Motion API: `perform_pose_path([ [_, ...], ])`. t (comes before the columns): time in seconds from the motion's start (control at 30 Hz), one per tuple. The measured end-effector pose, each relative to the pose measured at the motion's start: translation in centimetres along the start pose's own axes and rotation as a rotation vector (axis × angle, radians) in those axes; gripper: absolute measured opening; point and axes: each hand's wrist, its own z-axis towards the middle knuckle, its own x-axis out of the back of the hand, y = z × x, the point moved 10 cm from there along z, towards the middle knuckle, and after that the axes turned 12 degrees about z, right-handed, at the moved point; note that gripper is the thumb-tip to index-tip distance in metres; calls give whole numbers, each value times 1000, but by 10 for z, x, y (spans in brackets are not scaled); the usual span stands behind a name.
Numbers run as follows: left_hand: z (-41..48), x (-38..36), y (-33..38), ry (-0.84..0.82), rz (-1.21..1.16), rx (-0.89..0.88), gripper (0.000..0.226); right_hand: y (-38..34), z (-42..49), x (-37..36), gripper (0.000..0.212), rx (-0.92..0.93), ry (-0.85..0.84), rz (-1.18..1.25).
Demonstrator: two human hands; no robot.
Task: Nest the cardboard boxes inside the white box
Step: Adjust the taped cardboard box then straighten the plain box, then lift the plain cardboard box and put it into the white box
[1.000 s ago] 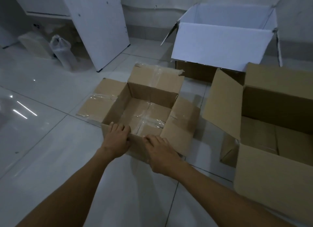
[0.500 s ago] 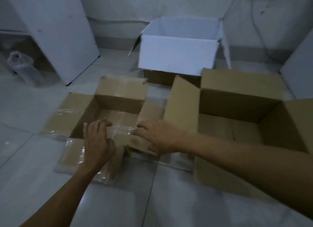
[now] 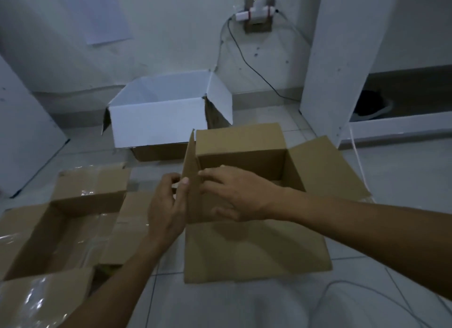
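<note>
Two hands meet on the upright flap (image 3: 192,154) of the larger cardboard box (image 3: 256,251): left hand (image 3: 166,207) pinches its edge, right hand (image 3: 237,193) presses flat-fingered inside, probably folding it for lifting | white box (image 3: 156,122) open just behind | smaller taped box (image 3: 27,239) left, not yet nested | splayed flaps may snag

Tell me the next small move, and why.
Probably fold the upright flap outward and down. The left hand pinches its edge, the right hand presses its inner side, and the larger cardboard box has its other flaps splayed open. The white box behind stands open.
</note>
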Motion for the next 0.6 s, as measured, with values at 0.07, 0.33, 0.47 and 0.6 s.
perform_pose_path([
  [0.07,0,-3,4,44,-1,71,36,42,-28,-3,58,-160,-12,-82],
  [0.33,26,-39,-9,-157,255,348,31,191,-144,-11,55,-747,-48,-241],
  [0.47,35,-55,-18,-199,393,421,25,238,-201,9,71,-1080,163,-221],
  [0.6,34,-60,-5,-135,505,338,27,259,-248,-15,63,-1416,428,755],
])
